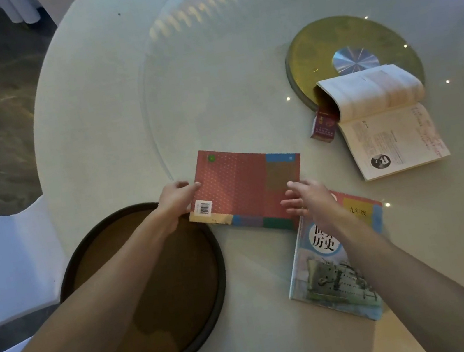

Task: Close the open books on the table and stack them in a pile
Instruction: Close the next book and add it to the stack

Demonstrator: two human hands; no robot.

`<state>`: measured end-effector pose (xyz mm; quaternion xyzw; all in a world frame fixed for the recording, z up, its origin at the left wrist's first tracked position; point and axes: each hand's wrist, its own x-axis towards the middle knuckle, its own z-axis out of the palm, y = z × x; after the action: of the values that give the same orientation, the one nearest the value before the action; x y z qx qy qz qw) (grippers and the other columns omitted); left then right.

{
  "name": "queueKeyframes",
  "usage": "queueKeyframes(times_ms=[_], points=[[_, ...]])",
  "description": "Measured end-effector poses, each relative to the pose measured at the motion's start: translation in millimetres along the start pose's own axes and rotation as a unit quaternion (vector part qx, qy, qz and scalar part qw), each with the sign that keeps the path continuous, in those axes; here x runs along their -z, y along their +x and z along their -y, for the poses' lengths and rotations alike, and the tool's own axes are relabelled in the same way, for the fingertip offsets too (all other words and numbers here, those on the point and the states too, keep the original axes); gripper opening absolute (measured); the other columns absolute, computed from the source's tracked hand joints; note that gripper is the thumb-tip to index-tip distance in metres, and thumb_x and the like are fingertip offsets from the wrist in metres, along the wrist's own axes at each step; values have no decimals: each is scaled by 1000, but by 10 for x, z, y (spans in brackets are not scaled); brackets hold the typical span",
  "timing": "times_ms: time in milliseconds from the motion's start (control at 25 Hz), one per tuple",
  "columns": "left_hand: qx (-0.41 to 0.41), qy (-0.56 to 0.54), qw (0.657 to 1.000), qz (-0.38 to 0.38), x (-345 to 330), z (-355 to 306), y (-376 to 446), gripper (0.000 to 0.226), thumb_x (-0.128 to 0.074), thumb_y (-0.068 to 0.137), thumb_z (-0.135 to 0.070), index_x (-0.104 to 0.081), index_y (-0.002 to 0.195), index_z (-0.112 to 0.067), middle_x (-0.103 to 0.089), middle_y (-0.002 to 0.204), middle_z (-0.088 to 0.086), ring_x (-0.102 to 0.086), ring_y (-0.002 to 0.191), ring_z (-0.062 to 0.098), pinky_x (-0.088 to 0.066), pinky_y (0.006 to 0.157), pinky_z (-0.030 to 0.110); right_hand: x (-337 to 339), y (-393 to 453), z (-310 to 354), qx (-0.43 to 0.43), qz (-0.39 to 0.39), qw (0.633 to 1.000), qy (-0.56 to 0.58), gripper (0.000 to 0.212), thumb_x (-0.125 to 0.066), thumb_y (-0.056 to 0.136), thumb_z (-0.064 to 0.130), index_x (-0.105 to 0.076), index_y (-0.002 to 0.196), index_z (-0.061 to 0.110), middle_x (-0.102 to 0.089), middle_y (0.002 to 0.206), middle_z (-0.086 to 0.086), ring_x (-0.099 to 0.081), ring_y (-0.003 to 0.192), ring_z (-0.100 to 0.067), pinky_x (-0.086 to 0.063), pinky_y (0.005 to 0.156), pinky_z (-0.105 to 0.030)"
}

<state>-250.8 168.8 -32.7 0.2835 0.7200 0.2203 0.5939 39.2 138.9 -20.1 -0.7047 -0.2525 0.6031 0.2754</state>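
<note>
Three books are seen on the round white table (97,112). The red book (245,189) lies closed, back cover up with its barcode showing, near the table's front edge, and it is taken here as the landmark. Its left edge is pinched by the left hand (176,200), thumb on the cover and the other fingers tucked beneath. The right hand (308,198) is held over the red book's right lower corner with the fingers spread and loosely extended; whether the cover is actually touched cannot be told. A second closed book, the history book (331,279) with a ship pictured on its front, lies just to the right of and nearer than the red book, one corner tucked at or under the red book's lower right corner, and it is partly crossed by the right forearm. The third, an open book (388,125), is found well to the right of and beyond the red book, its far pages curled upward. One small red box (322,128) is seen touching the open book's left side. One gold disc (322,47) lies beyond that book. One dark round tray (150,281) sits left of and below the red book, its rim under the book's lower left corner.
</note>
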Motion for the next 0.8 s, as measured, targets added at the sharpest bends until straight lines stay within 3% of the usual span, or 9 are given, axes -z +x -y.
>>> queueKeyframes(times_ms=[120, 200, 280, 360, 400, 480, 600, 680, 800], points=[[-17, 66, 997, -32, -53, 47, 18, 57, -66, 97, -23, -43, 147, -6, -66, 94, 1, -68, 77, 9, -50, 60, 23, -23, 50, 5, 32, -10, 988, -152, 45, -60, 101, 23, -52, 143, 9, -66, 110, -4, -69, 101, -23, -60, 82, -37], [-9, 75, 996, -44, -72, 92, 66, 59, -69, 94, -22, -43, 145, -8, -67, 110, 9, -72, 85, 17, -55, 66, 28, -65, 63, -92, 77, -6, 955, -285, 63, -67, 96, 26, -40, 152, 14, -62, 123, -5, -64, 109, -20, -59, 85, -36], [-11, 98, 993, -62, -94, 129, 80, 55, -72, 92, -22, -46, 139, -9, -65, 117, 11, -71, 92, 21, -56, 70, 30, -127, 74, -287, 136, 13, 887, -441, 80, -71, 91, 34, -31, 158, 16, -53, 141, -9, -54, 127, -24, -52, 104, -44], [-10, 116, 991, -61, -106, 143, 70, 39, -73, 91, -25, -57, 121, -7, -70, 110, 12, -73, 89, 20, -58, 72, 32, -202, 16, -436, 183, 33, 793, -580, 81, -69, 90, 43, -34, 157, 15, -42, 151, -13, -42, 136, -28, -42, 114, -43], [-3, 119, 991, -53, -108, 150, 61, 32, -74, 90, -28, -64, 110, -6, -74, 104, 12, -73, 86, 20, -57, 71, 31, -234, -15, -492, 194, 38, 761, -617, 83, -68, 90, 47, -32, 157, 14, -37, 154, -15, -37, 139, -31, -38, 117, -42], [13, 109, 993, -38, -92, 131, -9, 26, -76, 88, -29, -70, 97, -6, -77, 95, 12, -74, 81, 19, -57, 68, 30, -294, -77, -561, 200, 38, 731, -651, 91, -69, 90, 51, -25, 159, 11, -30, 159, -18, -32, 143, -35, -32, 119, -43], [14, 34, 999, -6, -26, -40, -151, 18, -76, 87, -23, -69, 89, -7, -78, 92, 15, -76, 75, 19, -61, 83, 38, -328, -116, -619, 228, 20, 737, -636, 90, -71, 89, 45, -26, 159, 9, -39, 153, -17, -41, 135, -34, -39, 114, -43], [-8, -22, 999, 30, -26, -212, -282, 16, -78, 85, -19, -70, 86, -5, -77, 88, 14, -74, 74, 20, -59, 88, 39, -321, -146, -626, 276, -19, 762, -586, 73, -70, 89, 27, -39, 153, 9, -55, 138, -14, -54, 121, -33, -50, 100, -43], [-58, -59, 995, 61, -110, -474, -486, 19, -78, 84, -24, -71, 80, -7, -66, 72, 7, -63, 65, 17, -55, 63, 26, -286, -253, -549, 369, -92, 799, -466, 39, -62, 93, 9, -62, 131, 6, -72, 112, -16, -70, 96, -37, -57, 78, -44]])
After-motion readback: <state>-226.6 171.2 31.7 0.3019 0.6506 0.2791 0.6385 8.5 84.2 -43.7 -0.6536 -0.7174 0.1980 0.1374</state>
